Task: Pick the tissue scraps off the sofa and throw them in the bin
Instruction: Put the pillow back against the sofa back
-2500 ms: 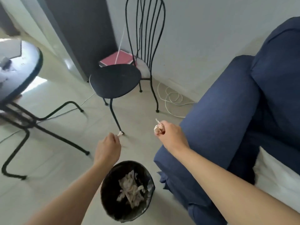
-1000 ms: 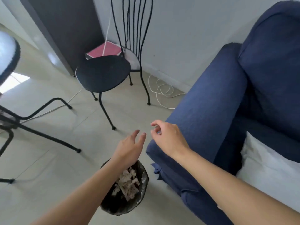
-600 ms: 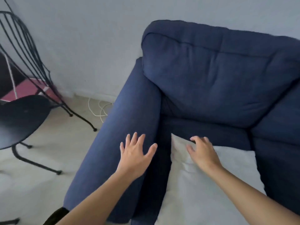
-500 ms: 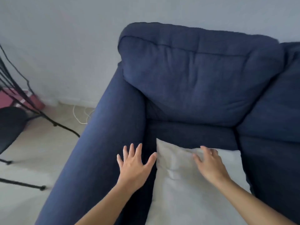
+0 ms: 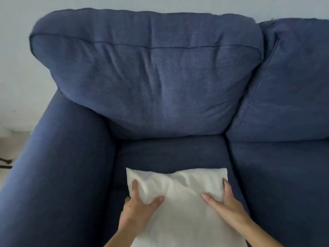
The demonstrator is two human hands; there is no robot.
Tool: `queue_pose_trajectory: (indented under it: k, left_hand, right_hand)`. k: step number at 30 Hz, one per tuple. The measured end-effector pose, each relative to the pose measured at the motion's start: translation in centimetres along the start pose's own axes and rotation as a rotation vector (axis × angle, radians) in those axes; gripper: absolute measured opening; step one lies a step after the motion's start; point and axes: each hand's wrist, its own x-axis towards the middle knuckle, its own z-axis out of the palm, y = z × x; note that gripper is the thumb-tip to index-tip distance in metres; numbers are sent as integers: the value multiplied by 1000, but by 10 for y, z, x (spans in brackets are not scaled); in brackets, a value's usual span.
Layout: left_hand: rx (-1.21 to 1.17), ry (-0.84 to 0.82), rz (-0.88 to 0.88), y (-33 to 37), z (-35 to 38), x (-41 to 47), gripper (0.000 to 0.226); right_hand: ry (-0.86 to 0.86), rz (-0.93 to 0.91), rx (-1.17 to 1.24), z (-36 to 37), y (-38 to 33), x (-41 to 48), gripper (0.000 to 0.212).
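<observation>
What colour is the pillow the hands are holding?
White, or off-white. The pillow shows plainly in the head view, on the blue sofa.

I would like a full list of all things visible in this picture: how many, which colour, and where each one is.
dark blue fabric sofa: one, dark blue, fills most of the view; armrest at left, two back cushions, seat cushions below.
white square fabric pillow: one, white, on the left seat cushion, at bottom centre.
pale wall: one, light grey-blue, behind the sofa, top and left.
light floor: a strip at the left edge, with something dark and thin on it, too cut off to identify.
tissue scraps: none visible.
left hand: one, gripping the pillow's left edge.
right hand: one, gripping the pillow's right edge.
</observation>
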Motion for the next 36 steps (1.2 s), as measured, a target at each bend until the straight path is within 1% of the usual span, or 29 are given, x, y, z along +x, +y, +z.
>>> queue_pose_trajectory:
  k: [3, 5, 6, 8, 10, 13, 15, 18, 23, 27, 30, 32, 36]
  left_hand:
    - [91, 156, 165, 13, -8, 1, 92]
    - [105, 260, 295, 28, -17, 1, 74]
    - [99, 305, 356, 37, -23, 1, 69]
    - [34, 381, 460, 54, -36, 0, 65]
    - [-54, 452, 566, 74, -52, 4, 67]
    - [-134, 523, 710, 100, -73, 19, 71]
    - [-152, 563, 764, 114, -83, 32, 74]
    - [-151, 616, 790, 129, -89, 55, 73]
    - [-107, 644, 789, 127, -85, 86, 68]
    - [-93, 626, 733, 121, -88, 99, 66]
    - [-80, 591, 726, 123, -92, 101, 65]
    - [-97, 572, 691, 125, -96, 97, 63]
    - [-145, 547, 595, 123, -108, 80, 59]
  right_hand:
    - [60, -122, -60, -9, -19, 0, 104]
    - [122, -244, -62, -16, -39, 0, 95]
    - [157, -312, -52, -20, -50, 2, 91]
    - [231, -462, -27, -27, -73, 5, 87]
    - [298, -593, 14, -35, -97, 13, 86]
    - [356, -726, 73, -46, -129, 32, 88]
    - [376, -780, 99, -51, -146, 48, 91]
    - [396, -794, 111, -55, -161, 71, 97]
    - [394, -815, 81, -55, -155, 97, 99]
    - [382, -817, 36, -57, -146, 108, 98]
    - [348, -794, 25, -62, -148, 108, 97]
    - [324, -791, 34, -66, -149, 106, 97]
    - [230, -751, 99, -82, -144, 93, 88]
